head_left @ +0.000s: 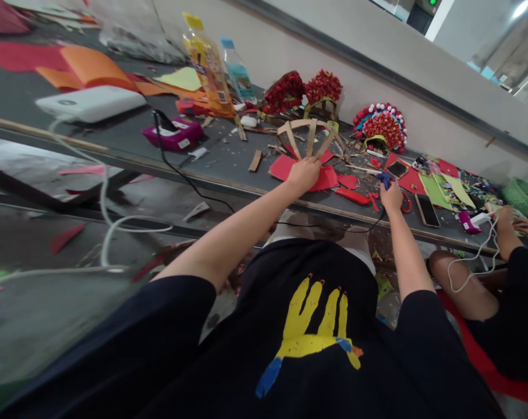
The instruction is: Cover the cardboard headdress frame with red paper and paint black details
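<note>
My left hand is closed at the base of a fan-shaped cardboard frame, over a sheet of red paper. The frame stands up from the paper, its strips spread in an arch. In my right hand is a blue glue gun, with a black cord trailing below the table edge. Red-handled scissors lie just right of that hand, partly hidden. Red paper scraps lie between my hands.
Red decorated headpieces stand along the wall. Bottles, a white power bank and a purple box are on the left. A phone lies right, near a co-worker's hand and a green basket.
</note>
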A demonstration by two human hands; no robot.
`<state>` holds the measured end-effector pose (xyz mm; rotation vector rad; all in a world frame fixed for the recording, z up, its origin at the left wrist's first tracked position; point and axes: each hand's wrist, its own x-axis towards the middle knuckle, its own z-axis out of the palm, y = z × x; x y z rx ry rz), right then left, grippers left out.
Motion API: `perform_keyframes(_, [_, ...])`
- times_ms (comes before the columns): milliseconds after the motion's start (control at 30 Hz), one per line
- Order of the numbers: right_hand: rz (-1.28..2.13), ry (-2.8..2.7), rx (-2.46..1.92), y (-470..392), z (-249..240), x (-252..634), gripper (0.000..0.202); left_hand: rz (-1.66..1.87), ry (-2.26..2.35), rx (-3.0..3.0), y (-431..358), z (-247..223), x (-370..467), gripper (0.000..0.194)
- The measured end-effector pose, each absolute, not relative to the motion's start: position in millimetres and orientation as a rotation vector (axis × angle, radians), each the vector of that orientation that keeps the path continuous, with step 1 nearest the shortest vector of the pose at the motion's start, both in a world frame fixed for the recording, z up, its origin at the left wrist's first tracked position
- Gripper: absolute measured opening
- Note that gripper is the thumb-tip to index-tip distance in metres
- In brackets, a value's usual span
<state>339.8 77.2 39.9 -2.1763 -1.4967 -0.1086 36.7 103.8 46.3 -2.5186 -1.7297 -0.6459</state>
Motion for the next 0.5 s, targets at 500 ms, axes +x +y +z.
perform_keyframes(500, [0.145,-1.165,-1.508,93.2,53.6,357.5,0.050,-0.522,-1.639,-2.549,104.0,49.8,49.4,0.039])
